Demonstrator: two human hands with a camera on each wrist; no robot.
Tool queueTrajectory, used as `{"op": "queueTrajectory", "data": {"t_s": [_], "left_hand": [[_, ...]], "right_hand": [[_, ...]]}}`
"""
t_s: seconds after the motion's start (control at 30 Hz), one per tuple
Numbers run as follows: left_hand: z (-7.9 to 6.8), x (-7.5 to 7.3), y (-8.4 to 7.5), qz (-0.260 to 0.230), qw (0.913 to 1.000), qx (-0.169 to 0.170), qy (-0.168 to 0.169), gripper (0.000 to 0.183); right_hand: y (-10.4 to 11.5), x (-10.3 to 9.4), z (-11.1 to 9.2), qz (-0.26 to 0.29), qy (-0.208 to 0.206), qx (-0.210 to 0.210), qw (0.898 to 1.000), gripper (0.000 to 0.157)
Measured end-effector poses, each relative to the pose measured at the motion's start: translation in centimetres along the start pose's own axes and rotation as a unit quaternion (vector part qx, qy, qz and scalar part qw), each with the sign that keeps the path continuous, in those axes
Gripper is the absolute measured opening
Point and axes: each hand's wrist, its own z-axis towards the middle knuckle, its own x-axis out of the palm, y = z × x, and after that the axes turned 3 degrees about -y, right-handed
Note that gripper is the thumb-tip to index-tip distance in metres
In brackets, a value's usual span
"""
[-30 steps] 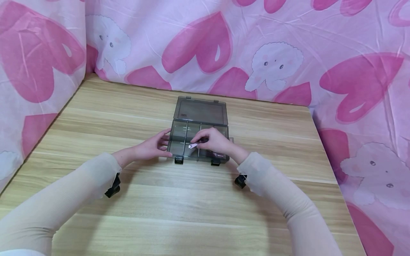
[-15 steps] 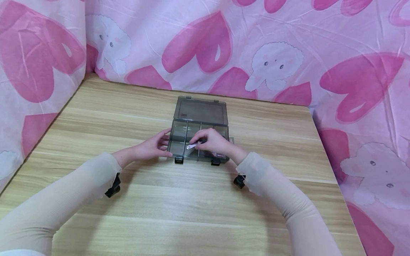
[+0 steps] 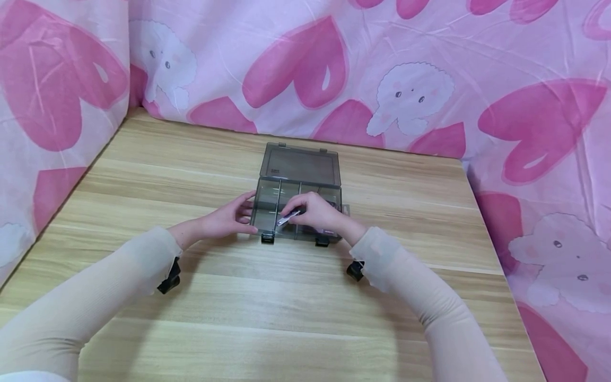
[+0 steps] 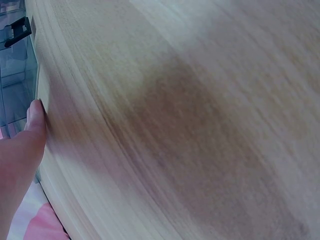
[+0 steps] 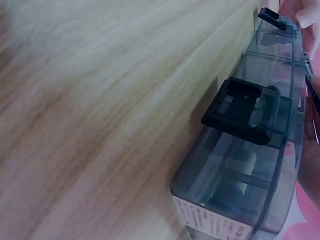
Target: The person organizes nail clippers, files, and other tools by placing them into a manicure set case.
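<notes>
A smoky see-through compartment box (image 3: 265, 216) lies on the table with its lid (image 3: 302, 164) folded back, away from the person. My left hand (image 3: 220, 216) is at its left wall, fingers spread along the side. The thumb (image 4: 36, 117) touches the near left corner. Over the middle compartments, my right hand (image 3: 315, 212) pinches a small slim piece (image 3: 288, 217), pale with a dark part; its kind is too small to make out. The pale tip points down and left into the second compartment from the left. Much of the right compartments is hidden under the right hand.
Two black latches (image 3: 268, 239) hang open on the box's near side. A printed white label (image 5: 210, 218) covers part of its end wall. Wood-grain table (image 3: 267, 318) surrounds the box; pink patterned cloth (image 3: 296, 58) hangs at the back and sides.
The pale tip of the small piece has swung slightly left and toward the person, tilting lower over the compartment. My right hand shifts slightly; my left hand stays at the box's side.
</notes>
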Motion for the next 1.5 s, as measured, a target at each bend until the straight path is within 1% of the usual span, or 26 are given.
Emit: {"op": "queueTrajectory", "data": {"t_s": [0.23,0.4,0.47,0.6,0.77,0.9,1.0,1.13,1.23,1.4,1.5], "left_hand": [[0.0,0.0,-0.1,0.002,1.0,0.0,-0.002,0.096],[0.1,0.0,-0.1,-0.003,1.0,-0.003,0.0,0.096],[0.1,0.0,-0.1,-0.003,1.0,-0.002,0.001,0.096],[0.2,-0.1,0.0,-0.003,1.0,0.002,0.002,0.096],[0.3,-0.1,0.1,0.0,1.0,-0.001,0.001,0.097],[0.2,-0.1,0.0,0.003,1.0,-0.002,0.002,0.098],[0.1,-0.1,0.0,0.004,1.0,-0.001,0.002,0.098],[0.1,-0.1,0.0,0.004,1.0,-0.003,0.001,0.099],[0.1,-0.1,0.1,0.007,1.0,0.002,0.0,0.099],[0.1,-0.1,0.1,0.004,1.0,0.008,-0.001,0.097],[0.0,-0.1,0.0,0.001,1.0,0.005,-0.001,0.097]], "right_hand": [[0.2,-0.3,0.0,-0.014,0.011,0.005,1.0,0.018],[0.3,-0.7,0.1,-0.003,-0.005,-0.013,1.0,0.017],[0.3,-0.7,0.1,0.0,-0.009,-0.012,1.0,0.018],[0.3,-0.3,0.1,0.007,-0.003,0.003,1.0,0.018],[0.3,0.2,0.3,0.007,0.0,0.016,1.0,0.019],[0.5,0.4,0.4,0.008,0.001,0.003,1.0,0.02],[0.6,0.4,0.6,0.007,0.006,0.002,1.0,0.022],[0.8,0.4,0.8,-0.02,0.018,-0.001,1.0,0.032],[0.8,0.4,0.8,-0.058,0.031,-0.013,0.998,0.036],[1.2,0.3,0.6,-0.114,0.065,-0.036,0.991,0.033],[1.3,0.3,0.6,-0.112,0.086,-0.046,0.989,0.028]]}}
